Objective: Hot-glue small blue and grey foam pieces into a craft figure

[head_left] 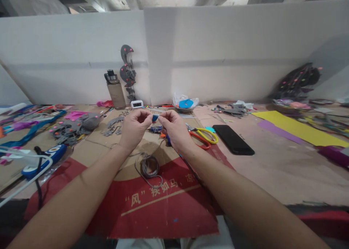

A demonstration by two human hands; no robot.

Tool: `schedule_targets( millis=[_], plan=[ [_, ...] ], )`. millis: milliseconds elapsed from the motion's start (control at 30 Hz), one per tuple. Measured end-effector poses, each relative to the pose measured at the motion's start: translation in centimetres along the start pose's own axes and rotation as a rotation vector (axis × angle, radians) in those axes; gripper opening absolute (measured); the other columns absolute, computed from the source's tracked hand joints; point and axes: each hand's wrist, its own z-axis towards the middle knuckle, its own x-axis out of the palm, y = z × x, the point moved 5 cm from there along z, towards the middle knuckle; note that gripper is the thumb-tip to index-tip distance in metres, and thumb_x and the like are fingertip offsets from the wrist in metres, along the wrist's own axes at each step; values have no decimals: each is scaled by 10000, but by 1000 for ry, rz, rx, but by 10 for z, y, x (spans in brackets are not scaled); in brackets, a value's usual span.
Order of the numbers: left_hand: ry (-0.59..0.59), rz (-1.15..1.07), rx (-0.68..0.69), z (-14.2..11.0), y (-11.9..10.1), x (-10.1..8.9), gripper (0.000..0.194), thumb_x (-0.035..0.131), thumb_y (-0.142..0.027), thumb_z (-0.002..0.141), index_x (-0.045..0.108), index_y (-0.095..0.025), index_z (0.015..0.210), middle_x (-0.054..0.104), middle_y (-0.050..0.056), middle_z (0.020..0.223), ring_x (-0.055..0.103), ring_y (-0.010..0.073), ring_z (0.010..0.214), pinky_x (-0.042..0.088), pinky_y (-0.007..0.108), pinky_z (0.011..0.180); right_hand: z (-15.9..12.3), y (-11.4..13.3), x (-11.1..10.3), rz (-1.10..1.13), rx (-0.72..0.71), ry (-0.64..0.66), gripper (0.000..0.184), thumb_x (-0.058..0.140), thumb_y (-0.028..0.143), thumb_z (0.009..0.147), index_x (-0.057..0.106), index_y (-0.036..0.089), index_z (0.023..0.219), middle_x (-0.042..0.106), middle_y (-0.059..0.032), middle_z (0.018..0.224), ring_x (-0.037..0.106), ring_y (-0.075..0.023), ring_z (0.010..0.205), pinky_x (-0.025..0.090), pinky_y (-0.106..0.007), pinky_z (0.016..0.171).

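Between the fingertips of both hands is a small dark blue piece (155, 117), too small to name more exactly. My left hand (136, 127) pinches its left side, and my right hand (173, 129) pinches its right side. Below the hands a coil of grey cord (149, 166) lies on a red and brown cardboard sheet (163, 209), its strands running up toward the hands. Close to my right hand lie scissors with yellow and red handles (204, 137). A small dark bundle (155, 129) sits just behind the fingers, partly hidden by them.
A black phone (233, 139) lies to the right, near yellow sheet material (297, 127). At the back stand a bottle (115, 91), a small white clock (136, 104) and a bowl (188, 107). Grey pieces with pink dots (73, 127) and a blue power strip (43, 161) are left.
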Motion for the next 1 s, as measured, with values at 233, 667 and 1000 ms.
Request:
schedule_targets(
  millis=[233,667,1000],
  plan=[
    [24,-62,-19,0,2,1,137,615,-288,759,644,-155,742,634,14,671,542,96,572,417,217,550,0,0,-1,-7,40,13,200,611,326,715,570,192,858,500,51,664,407,-48,509,336,-178,447],
    [76,-60,-33,-1,5,3,174,604,-311,767,645,-142,774,635,25,708,536,100,598,425,230,580,0,0,-2,-8,8,11,158,594,341,732,564,188,756,483,60,614,379,-42,470,318,-171,423],
    [323,-268,-287,5,26,14,297,626,-422,751,675,-134,804,657,46,647,534,103,536,387,229,504,5,-5,-15,-86,2,-16,184,560,373,732,516,196,745,420,67,590,349,-62,467,313,-193,435]
  ],
)
